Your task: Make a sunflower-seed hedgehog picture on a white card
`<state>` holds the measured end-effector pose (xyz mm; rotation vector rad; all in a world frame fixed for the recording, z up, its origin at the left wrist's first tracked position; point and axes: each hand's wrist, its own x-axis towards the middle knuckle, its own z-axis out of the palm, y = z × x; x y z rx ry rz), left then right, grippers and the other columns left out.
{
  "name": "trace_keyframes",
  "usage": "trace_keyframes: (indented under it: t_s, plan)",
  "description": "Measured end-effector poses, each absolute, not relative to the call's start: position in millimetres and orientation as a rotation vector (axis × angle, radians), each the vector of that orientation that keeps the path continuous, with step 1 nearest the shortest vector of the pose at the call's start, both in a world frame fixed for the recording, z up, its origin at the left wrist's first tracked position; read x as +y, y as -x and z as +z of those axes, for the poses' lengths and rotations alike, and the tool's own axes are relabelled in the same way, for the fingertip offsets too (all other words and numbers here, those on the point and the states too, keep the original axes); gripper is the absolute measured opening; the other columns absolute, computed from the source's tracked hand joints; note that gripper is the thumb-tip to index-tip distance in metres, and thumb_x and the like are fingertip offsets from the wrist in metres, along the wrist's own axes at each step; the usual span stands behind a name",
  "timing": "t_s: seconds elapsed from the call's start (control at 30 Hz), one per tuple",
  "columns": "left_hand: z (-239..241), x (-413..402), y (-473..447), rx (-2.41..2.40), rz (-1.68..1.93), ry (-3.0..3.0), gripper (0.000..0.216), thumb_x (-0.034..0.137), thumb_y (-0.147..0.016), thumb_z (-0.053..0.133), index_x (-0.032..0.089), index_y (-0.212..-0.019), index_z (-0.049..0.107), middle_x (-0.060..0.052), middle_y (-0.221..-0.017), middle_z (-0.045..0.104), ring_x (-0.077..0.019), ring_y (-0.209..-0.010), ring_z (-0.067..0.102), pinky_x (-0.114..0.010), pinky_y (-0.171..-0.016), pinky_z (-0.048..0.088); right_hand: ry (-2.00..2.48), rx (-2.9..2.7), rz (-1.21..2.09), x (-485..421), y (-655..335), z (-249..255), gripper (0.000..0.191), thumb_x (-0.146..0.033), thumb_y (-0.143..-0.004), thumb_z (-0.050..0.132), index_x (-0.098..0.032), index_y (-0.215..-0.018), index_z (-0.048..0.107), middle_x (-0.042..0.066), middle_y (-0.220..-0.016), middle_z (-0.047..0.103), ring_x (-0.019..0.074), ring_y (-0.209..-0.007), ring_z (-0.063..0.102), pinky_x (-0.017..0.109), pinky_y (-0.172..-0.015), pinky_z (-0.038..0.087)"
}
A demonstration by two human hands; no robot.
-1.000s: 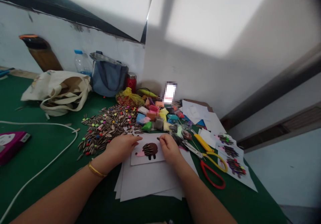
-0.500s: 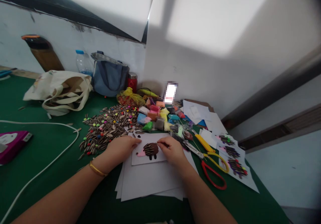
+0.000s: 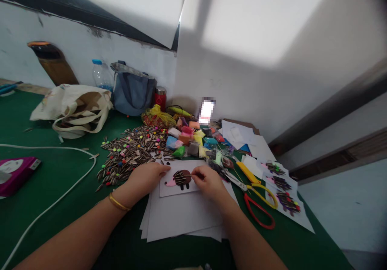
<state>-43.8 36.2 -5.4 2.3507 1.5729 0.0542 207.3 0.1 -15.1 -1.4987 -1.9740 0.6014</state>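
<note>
A white card lies on a stack of white paper. On it is a hedgehog of modelling clay, with a brown body, pink snout and black feet; striped sunflower seeds stand in rows on its left part. My left hand grips the card's upper left edge, fingers closed. My right hand pinches a thin sunflower seed against the hedgehog's right side. The seed is partly hidden by the fingertips. A small black piece of clay sits near my left fingertips.
Loose sunflower seeds with coloured balls lie left; bagged clay packs lie behind. Scissors, a yellow cutter and decorated sheets are at right. A phone, bags and a white cable surround the area.
My right hand has shifted very slightly, still pinching at the hedgehog's right side. The left hand keeps its place on the card. The whole view has moved a little.
</note>
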Motion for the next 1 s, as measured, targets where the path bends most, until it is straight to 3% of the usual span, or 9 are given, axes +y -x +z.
trace_keyframes:
  t_s: [0.33, 1.0]
  plan:
    - [-5, 35, 43, 1.567, 0.058, -2.337, 0.04, 0.032, -0.09, 0.047, 0.035, -0.124, 0.067, -0.008, -0.113, 0.073, -0.0266, -0.1, 0.066, -0.034, -0.083, 0.047, 1.483, -2.105, 0.597, -5, -206, -5, 0.012, -0.009, -0.078, 0.06, -0.02, -0.076, 0.066, 0.001, -0.077, 0.064, 0.0158, -0.072, 0.056, 0.026, -0.062, 0.038]
    - [-6, 35, 43, 1.571, 0.03, -2.377, 0.041, 0.033, -0.091, 0.045, 0.035, -0.126, 0.065, -0.008, -0.116, 0.072, -0.0275, -0.101, 0.066, -0.035, -0.082, 0.048, 1.537, -2.382, 0.179, -8, -192, -13, 0.01, -0.015, -0.088, 0.059, -0.018, -0.082, 0.066, 0.004, -0.082, 0.065, 0.0167, -0.08, 0.057, 0.027, -0.07, 0.036]
